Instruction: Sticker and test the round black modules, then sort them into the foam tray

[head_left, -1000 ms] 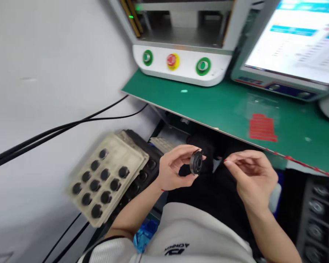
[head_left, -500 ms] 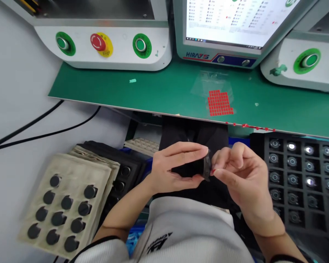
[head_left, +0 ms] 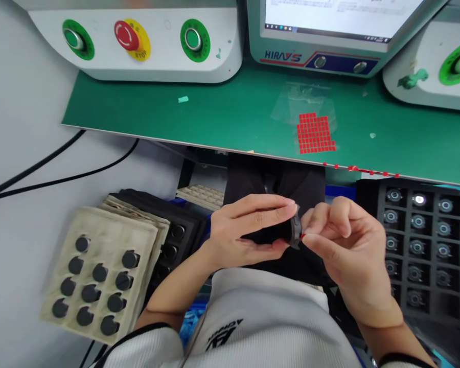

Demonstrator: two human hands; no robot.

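My left hand (head_left: 235, 232) grips a round black part (head_left: 296, 230), perhaps a watch case, between the thumb below and the fingers above. The part stands on edge, its rim towards my right hand (head_left: 348, 255). Between the right thumb and forefinger is a tiny red sticker (head_left: 302, 236), touching or nearly touching the part's rim; the exact contact is too small to tell. Both hands are over my lap, below the edge of the green bench (head_left: 145, 110). A sheet of red stickers (head_left: 315, 134) lies on the bench.
Loose red stickers (head_left: 353, 168) line the bench edge. At left, a beige tray (head_left: 107, 237) holds several black round parts; at right, a black tray (head_left: 402, 258) holds several parts with ringed centres. Behind are a red stop button (head_left: 126, 36), green buttons (head_left: 193, 39) and a monitor (head_left: 329, 20).
The camera view has shifted, with the bench and monitor sliding upward in the picture. Both hands keep nearly the same pose, the red sticker still at the black part's rim.
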